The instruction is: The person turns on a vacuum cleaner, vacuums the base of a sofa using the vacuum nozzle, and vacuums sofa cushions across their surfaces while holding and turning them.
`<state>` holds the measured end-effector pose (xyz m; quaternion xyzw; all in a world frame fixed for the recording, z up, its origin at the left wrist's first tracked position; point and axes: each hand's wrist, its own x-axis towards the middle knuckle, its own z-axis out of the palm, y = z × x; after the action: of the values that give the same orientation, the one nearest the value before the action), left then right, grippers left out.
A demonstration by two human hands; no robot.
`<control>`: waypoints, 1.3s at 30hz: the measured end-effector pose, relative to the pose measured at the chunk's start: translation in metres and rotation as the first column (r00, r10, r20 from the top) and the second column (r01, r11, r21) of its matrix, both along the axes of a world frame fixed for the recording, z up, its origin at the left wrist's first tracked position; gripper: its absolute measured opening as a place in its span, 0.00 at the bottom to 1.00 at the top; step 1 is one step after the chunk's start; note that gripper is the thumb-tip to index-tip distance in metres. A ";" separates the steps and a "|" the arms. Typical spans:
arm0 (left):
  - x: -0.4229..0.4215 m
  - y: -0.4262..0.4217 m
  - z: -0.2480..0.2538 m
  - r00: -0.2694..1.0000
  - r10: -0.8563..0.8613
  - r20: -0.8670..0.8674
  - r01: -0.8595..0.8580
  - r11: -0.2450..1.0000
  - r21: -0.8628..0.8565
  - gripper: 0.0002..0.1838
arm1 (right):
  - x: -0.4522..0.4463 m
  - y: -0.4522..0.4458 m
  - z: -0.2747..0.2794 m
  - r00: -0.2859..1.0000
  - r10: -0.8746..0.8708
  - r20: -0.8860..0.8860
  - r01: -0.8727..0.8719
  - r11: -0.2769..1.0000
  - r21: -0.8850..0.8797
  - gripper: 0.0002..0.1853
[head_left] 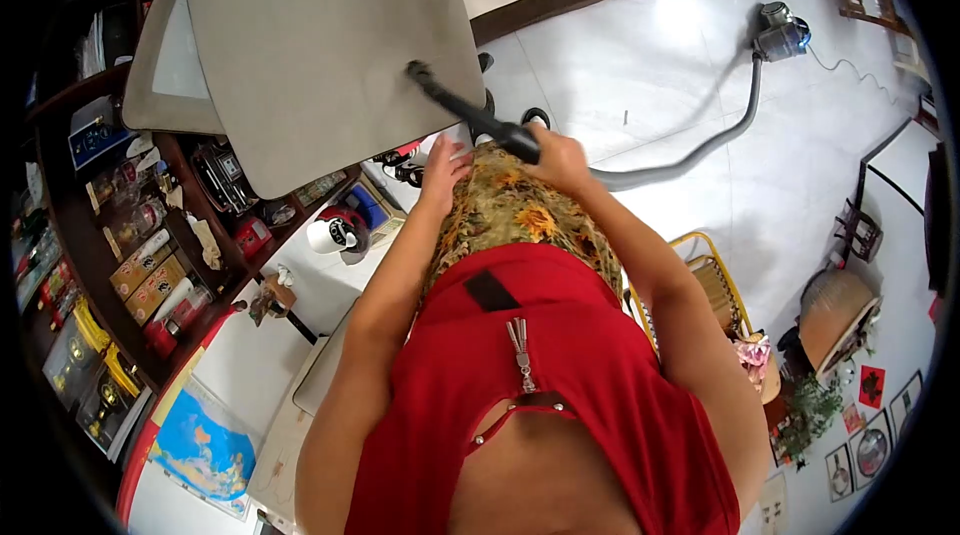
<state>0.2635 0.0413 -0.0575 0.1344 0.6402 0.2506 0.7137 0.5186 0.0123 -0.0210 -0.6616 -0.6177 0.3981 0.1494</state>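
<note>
My right hand [556, 157] is wrapped round the black handle of a vacuum hose. From it a black wand [465, 110] reaches up and left, its small brush end resting on or just above the beige chair seat [320, 45]. A grey hose [690, 157] runs from the handle to the vacuum body [780, 32] on the floor. My left hand [446, 171] is held near the seat's lower right edge, fingers apart, with nothing seen in it; whether it touches the seat is unclear.
Dark shelves [190, 235] full of boxes and ornaments stand at the left. A white tiled floor [640, 65] lies at the right, crossed by the vacuum's thin cable. A yellow-framed chair [712, 265] is near my right elbow. A map [205, 450] shows at the lower left.
</note>
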 end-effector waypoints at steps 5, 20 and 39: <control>0.013 0.035 0.015 0.868 0.479 0.131 -0.480 0.877 -0.026 0.26 | -0.071 0.020 -0.015 0.988 0.153 -0.018 -0.153 0.988 0.002 0.31; -0.047 0.021 0.027 0.956 0.198 0.217 -0.188 0.980 -0.066 0.18 | -0.107 -0.004 0.029 0.997 0.082 0.000 -0.082 0.997 0.005 0.32; -0.166 0.073 -0.008 0.898 0.237 0.370 -0.196 0.970 -0.144 0.22 | -0.164 0.012 0.028 0.994 0.076 0.074 -0.069 0.993 -0.095 0.30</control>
<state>0.0977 0.1140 -0.0656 -0.0266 0.5106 0.3165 0.7990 0.3546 0.0245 0.0073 -0.6597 -0.6277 0.4054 0.0802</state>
